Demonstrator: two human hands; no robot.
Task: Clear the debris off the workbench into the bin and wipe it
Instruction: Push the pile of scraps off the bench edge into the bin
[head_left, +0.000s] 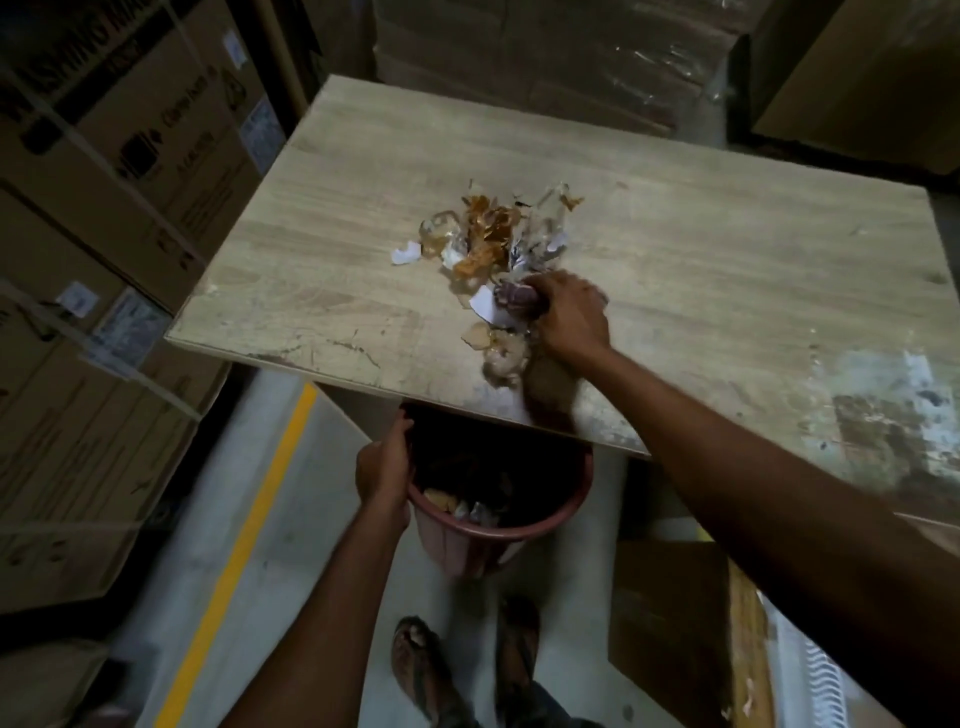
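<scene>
A heap of debris (493, 234), torn paper, clear plastic and orange scraps, lies in the middle of the pale wooden workbench (322, 218). More scraps (501, 353) trail towards the near edge. My right hand (569, 317) rests on the bench at the near side of the heap and grips a crumpled purplish cloth (514, 299). Below the bench's near edge stands a reddish bin (519, 530) with some scraps inside. My left hand (384, 467) grips the bin's left rim.
Stacked cardboard cartons (104, 208) line the left side, with wrapped pallets behind the bench. A yellow floor line (244, 545) runs along the left. A cardboard box (675, 623) sits at the lower right. My sandalled feet (467, 665) stand just behind the bin.
</scene>
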